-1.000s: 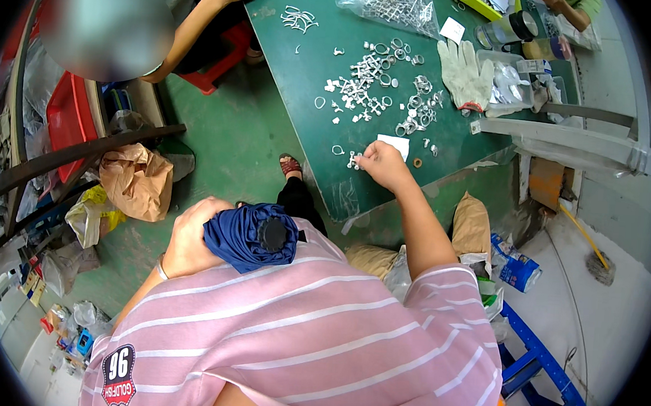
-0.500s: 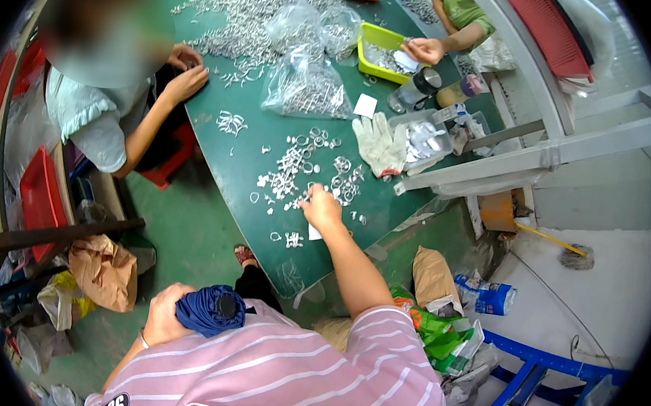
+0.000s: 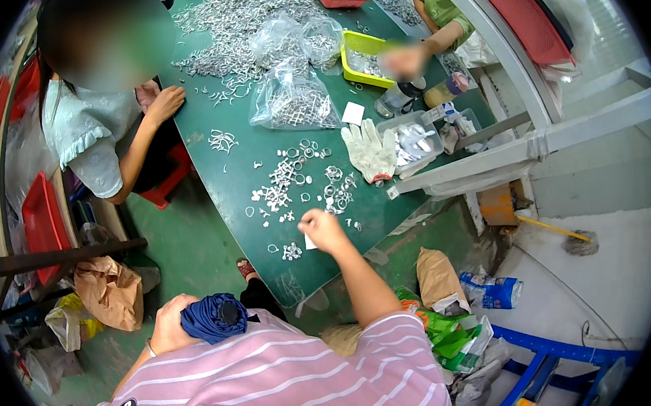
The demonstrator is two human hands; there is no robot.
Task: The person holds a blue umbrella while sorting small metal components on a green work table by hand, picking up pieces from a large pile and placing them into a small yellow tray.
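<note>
My right hand [image 3: 325,232] is over the near part of the green table, its fingers pinched together. What they hold, if anything, is too small to make out. A white card [image 3: 310,243] shows partly from under that hand. Just left of the card sits a small cluster of silvery pieces [image 3: 292,252], with a single ring [image 3: 272,249] beside it. Beyond my hand lie loose silver rings and small metal parts [image 3: 277,188]. Down at my body, my left hand [image 3: 173,324] is wrapped against a navy folded umbrella [image 3: 214,319]; its fingertips are hidden.
A cotton glove [image 3: 368,150], a clear tub [image 3: 419,143] and bagged metal parts [image 3: 295,99] lie farther up the table [image 3: 213,188]. One co-worker [image 3: 100,127] sits at left; another's hand [image 3: 405,60] is over a yellow-green basket [image 3: 361,76]. A metal frame [image 3: 525,153] crosses at right.
My right hand has drawn back from the loose rings toward the small cluster near the card. The view has shifted a little. The left co-worker's hands have lowered to the table edge.
</note>
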